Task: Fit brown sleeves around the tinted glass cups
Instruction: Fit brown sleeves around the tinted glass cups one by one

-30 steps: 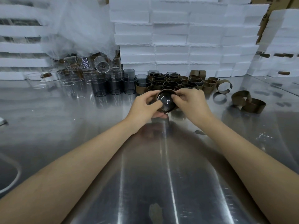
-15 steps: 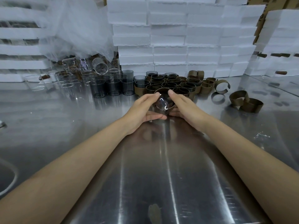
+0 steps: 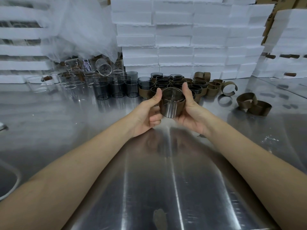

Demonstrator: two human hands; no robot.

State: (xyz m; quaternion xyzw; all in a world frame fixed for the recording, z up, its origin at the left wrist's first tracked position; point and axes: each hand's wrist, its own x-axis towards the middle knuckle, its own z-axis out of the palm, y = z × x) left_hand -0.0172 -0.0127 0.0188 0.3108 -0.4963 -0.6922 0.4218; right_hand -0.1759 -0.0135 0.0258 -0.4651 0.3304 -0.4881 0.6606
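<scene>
I hold one tinted glass cup (image 3: 172,104) upright above the steel table (image 3: 49,123), a brown sleeve wrapped round its wall. My left hand (image 3: 147,113) grips its left side, thumb up along the rim. My right hand (image 3: 191,107) cups its right side, thumb raised beside the rim. Behind it stands a cluster of sleeved cups (image 3: 176,82). To the left are bare tinted cups (image 3: 117,88). Loose brown sleeves (image 3: 253,103) lie at the right.
Clear glass cups (image 3: 69,80) crowd the back left, one of them tipped on its side. Stacked white foam boxes (image 3: 182,39) wall off the back. A crumpled plastic bag (image 3: 79,30) hangs over the glasses. A curved rim (image 3: 11,183) shows at the left edge.
The cup has turned from mouth-toward-me to upright, and both hands have shifted to its sides with thumbs up. The view has tilted slightly.
</scene>
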